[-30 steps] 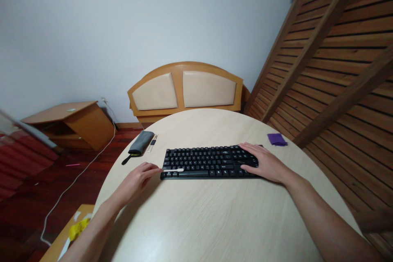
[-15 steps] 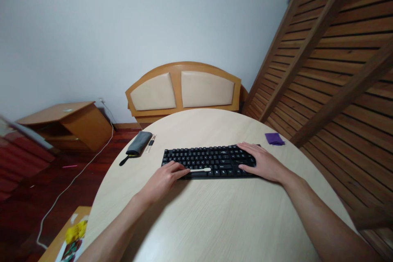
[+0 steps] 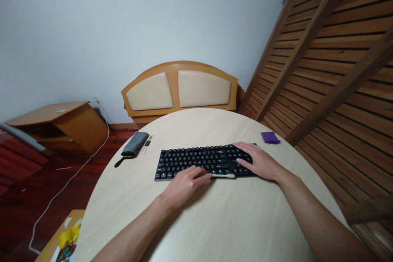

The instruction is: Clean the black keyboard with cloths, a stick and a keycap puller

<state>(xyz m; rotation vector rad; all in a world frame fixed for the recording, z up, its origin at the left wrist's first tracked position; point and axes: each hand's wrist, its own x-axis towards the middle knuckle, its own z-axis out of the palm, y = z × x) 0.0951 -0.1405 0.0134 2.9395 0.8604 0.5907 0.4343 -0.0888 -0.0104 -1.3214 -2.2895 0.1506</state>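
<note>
A black keyboard [image 3: 190, 159] lies flat on the pale round table [image 3: 233, 217]. My left hand [image 3: 188, 182] is closed on a thin white swab [image 3: 224, 176], its rounded tip pointing right. The swab lies along the keyboard's near edge, below the bottom row of keys. My left fingers hide part of that row. Spread over the keyboard's right end, my right hand [image 3: 260, 161] rests with the thumb apart from the fingers and covers part of the number keys.
Left of the keyboard sit a grey pouch [image 3: 135, 144] with a black loop and a few thin sticks [image 3: 147, 144] with a black band. A folded purple cloth [image 3: 270, 137] lies at the right. A slatted wooden panel [image 3: 331, 90] stands beside the table.
My left hand has slid right and nearer along the keyboard with the swab, uncovering the left-hand keys. My right hand stays on the right end. The view has shifted slightly.
</note>
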